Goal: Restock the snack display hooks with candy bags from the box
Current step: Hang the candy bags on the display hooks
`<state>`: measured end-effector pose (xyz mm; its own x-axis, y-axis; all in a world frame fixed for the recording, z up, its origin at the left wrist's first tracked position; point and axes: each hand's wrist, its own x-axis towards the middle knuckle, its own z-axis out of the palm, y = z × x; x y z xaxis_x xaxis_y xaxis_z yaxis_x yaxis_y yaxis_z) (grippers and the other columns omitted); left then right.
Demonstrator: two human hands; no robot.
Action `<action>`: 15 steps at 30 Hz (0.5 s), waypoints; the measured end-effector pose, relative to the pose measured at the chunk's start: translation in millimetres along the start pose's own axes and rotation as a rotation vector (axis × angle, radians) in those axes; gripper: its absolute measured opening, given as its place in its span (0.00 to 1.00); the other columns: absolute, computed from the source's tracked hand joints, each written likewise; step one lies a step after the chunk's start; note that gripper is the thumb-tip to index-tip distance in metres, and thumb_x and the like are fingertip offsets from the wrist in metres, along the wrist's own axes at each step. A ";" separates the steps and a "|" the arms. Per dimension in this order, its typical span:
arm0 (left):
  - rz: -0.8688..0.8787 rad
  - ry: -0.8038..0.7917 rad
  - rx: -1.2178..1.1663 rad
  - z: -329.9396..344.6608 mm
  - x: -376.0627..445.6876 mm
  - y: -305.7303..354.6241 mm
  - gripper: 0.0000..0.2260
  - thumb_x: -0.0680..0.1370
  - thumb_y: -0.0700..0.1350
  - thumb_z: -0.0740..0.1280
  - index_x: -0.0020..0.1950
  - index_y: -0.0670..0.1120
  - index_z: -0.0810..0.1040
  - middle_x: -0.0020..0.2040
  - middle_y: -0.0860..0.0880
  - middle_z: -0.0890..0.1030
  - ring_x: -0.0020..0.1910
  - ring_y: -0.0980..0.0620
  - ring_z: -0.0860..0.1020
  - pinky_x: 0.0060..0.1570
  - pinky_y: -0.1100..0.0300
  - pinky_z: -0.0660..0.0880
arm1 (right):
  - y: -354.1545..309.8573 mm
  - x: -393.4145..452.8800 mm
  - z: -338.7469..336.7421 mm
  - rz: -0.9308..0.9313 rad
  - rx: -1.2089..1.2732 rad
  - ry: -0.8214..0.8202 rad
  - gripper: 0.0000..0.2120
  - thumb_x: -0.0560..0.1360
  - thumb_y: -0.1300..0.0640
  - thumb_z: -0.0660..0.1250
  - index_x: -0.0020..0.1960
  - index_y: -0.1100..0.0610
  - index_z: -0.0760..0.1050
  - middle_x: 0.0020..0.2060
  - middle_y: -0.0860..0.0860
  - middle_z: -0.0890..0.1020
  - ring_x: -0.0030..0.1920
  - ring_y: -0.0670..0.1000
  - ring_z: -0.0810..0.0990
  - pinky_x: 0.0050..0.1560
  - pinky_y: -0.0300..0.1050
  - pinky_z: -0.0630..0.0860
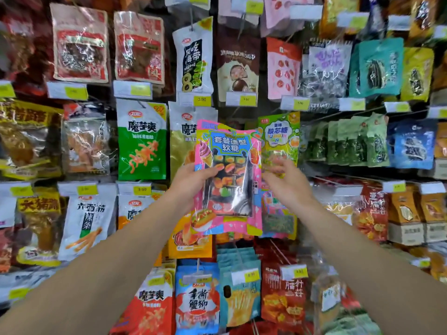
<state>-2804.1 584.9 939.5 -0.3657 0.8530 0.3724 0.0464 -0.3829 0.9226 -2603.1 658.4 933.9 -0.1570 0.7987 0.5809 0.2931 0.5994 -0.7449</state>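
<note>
A pink candy bag (228,175) with a clear window showing gummy food shapes is held upright in front of the hook wall, at the centre of the view. My left hand (191,181) grips its left edge, thumb on the front. My right hand (287,183) is at the bag's right edge, fingers spread and touching a green-yellow candy bag (280,139) that hangs just behind and to the right. Whether the right hand grips anything is unclear. The box is out of view.
Hooks packed with hanging snack bags fill the whole wall: green konjac bags (142,141) to the left, green seaweed packs (350,141) to the right, blue and red bags (198,298) below. Yellow price tags (202,99) stick out on the hook ends.
</note>
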 end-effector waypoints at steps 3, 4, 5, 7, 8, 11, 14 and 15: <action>0.007 0.052 0.028 -5.7 29.3 3.2 0.11 0.72 0.44 0.76 0.51 0.42 0.83 0.44 0.46 0.86 0.43 0.51 0.84 0.45 0.57 0.77 | -12.5 48.1 7.2 -0.145 -0.163 0.038 0.22 0.78 0.55 0.64 0.71 0.55 0.68 0.63 0.49 0.77 0.55 0.53 0.78 0.53 0.43 0.72; 0.007 0.058 0.040 -6.7 37.2 4.5 0.12 0.72 0.44 0.76 0.52 0.41 0.83 0.44 0.46 0.86 0.44 0.49 0.85 0.48 0.54 0.79 | -15.8 63.1 9.5 -0.176 -0.217 0.045 0.22 0.78 0.54 0.64 0.71 0.56 0.68 0.65 0.50 0.76 0.56 0.55 0.79 0.56 0.46 0.74; 0.013 0.060 0.049 -7.2 45.5 6.2 0.12 0.71 0.45 0.76 0.52 0.41 0.83 0.44 0.45 0.86 0.45 0.47 0.85 0.51 0.50 0.80 | -19.2 79.2 12.7 -0.215 -0.259 0.057 0.22 0.78 0.54 0.64 0.71 0.56 0.68 0.66 0.52 0.76 0.57 0.57 0.80 0.58 0.48 0.74; 0.042 0.078 0.072 -7.5 62.6 8.6 0.14 0.69 0.47 0.78 0.51 0.42 0.83 0.45 0.46 0.86 0.47 0.44 0.84 0.56 0.45 0.78 | -25.6 106.4 17.6 -0.304 -0.338 0.080 0.23 0.78 0.55 0.65 0.71 0.57 0.69 0.68 0.55 0.75 0.62 0.58 0.77 0.62 0.48 0.71; 0.053 0.085 0.087 -6.8 70.2 10.7 0.17 0.66 0.49 0.79 0.51 0.43 0.83 0.46 0.46 0.86 0.48 0.44 0.84 0.58 0.43 0.77 | -28.2 120.4 19.7 -0.350 -0.373 0.093 0.23 0.78 0.55 0.65 0.72 0.58 0.68 0.69 0.56 0.74 0.66 0.58 0.74 0.64 0.48 0.69; 0.070 0.092 0.090 -4.7 97.8 6.1 0.24 0.61 0.53 0.81 0.51 0.42 0.83 0.46 0.43 0.86 0.47 0.42 0.83 0.56 0.38 0.77 | -35.1 158.8 23.9 -0.465 -0.450 0.111 0.25 0.78 0.59 0.63 0.74 0.59 0.65 0.71 0.58 0.69 0.70 0.59 0.69 0.69 0.52 0.67; 0.061 0.107 0.080 -4.6 132.0 -7.1 0.46 0.48 0.61 0.83 0.61 0.41 0.78 0.56 0.39 0.82 0.55 0.38 0.81 0.55 0.37 0.77 | -35.4 194.1 25.2 -0.566 -0.534 0.141 0.27 0.77 0.63 0.61 0.75 0.59 0.63 0.74 0.58 0.65 0.69 0.63 0.68 0.70 0.56 0.67; 0.071 0.103 0.080 -4.0 138.3 -8.3 0.45 0.48 0.61 0.83 0.61 0.41 0.79 0.56 0.39 0.83 0.54 0.39 0.81 0.55 0.37 0.77 | -34.9 204.5 24.8 -0.575 -0.560 0.147 0.29 0.76 0.65 0.60 0.76 0.58 0.61 0.75 0.56 0.63 0.70 0.63 0.67 0.70 0.55 0.67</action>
<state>-2858.7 704.7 982.9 -0.4518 0.7823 0.4289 0.1477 -0.4085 0.9007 -2668.8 802.1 1070.6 -0.3128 0.3355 0.8886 0.6382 0.7672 -0.0651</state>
